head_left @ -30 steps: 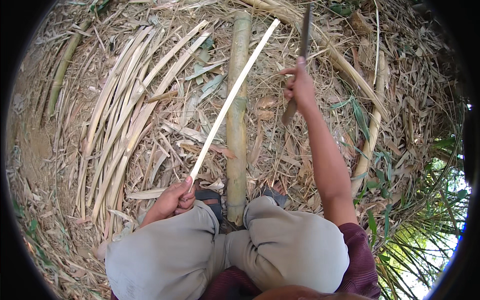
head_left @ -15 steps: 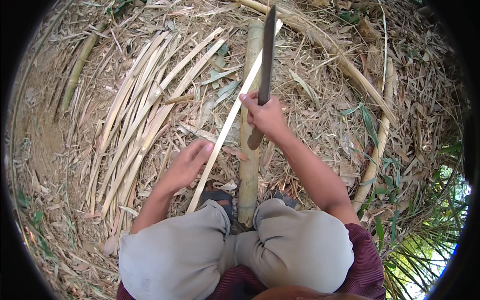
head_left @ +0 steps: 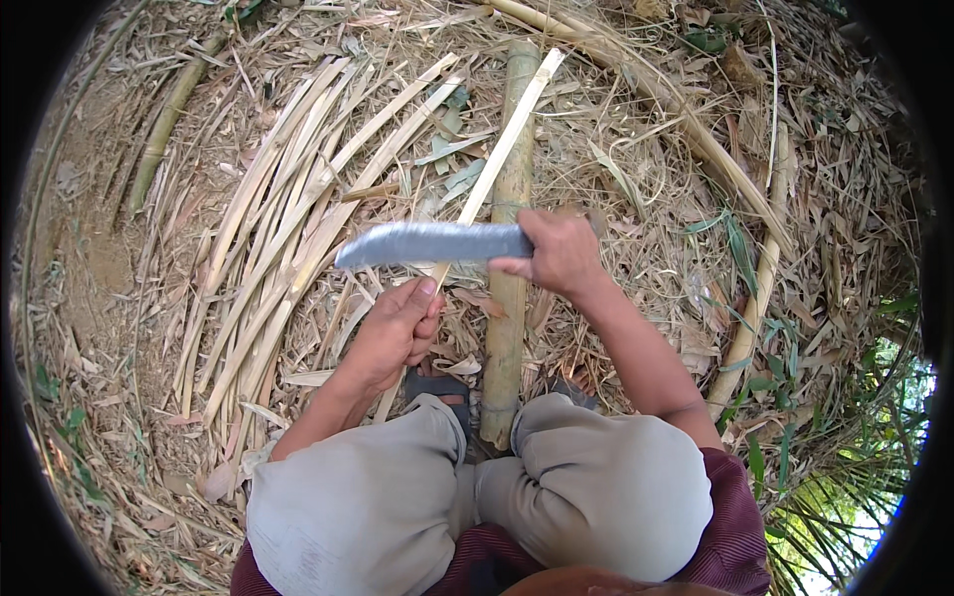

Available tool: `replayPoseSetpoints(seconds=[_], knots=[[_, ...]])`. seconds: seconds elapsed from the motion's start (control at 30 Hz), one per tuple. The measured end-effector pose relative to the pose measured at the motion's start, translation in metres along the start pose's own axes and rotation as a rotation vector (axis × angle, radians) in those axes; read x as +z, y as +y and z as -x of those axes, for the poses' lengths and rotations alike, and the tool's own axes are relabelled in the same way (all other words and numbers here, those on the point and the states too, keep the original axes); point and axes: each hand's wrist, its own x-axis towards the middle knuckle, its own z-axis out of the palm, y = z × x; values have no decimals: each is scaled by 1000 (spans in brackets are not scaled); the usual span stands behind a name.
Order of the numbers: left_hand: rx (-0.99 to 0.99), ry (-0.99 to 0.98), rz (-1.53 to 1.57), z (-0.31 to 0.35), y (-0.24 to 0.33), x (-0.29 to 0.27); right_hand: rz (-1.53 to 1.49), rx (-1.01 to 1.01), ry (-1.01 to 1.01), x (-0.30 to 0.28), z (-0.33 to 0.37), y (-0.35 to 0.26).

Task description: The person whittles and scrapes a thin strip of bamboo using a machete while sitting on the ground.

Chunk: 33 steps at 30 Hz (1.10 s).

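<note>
My left hand (head_left: 397, 326) is closed in a pinch around a pale bamboo strip (head_left: 507, 141), which slants up and to the right. The strip's far end lies over a thick bamboo pole (head_left: 506, 313) on the ground between my feet. In my right hand (head_left: 562, 250) is a machete (head_left: 437, 243), gripped by its handle, part of which the fingers hide. Its blade points left, slightly blurred, and crosses over the strip just beyond my left fingers. Whether the edge touches the strip I cannot tell.
Several split bamboo strips (head_left: 283, 223) lie in a loose bundle at the left. A long dry cane (head_left: 696, 134) curves across the far right, with another stalk (head_left: 752, 308) below it. A green bamboo piece (head_left: 164, 149) lies far left. Dry leaves cover the ground.
The machete has swung from pointing away to lying crosswise, its tip to the left. My right hand has let go of the strip, and my left hand has closed on it.
</note>
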Motion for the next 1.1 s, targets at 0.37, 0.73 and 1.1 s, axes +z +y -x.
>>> replayPoseSetpoints(seconds=[0.37,0.73,1.1], knots=[[-38,-48,6,2,-12,-4,-134,382,26,-6,-21,51],[9,-70,86,10,-11,-15,-198,565,152,-10,-22,110],[-31,5,35,3,-11,-11,-1200,522,358,37,50,-21]])
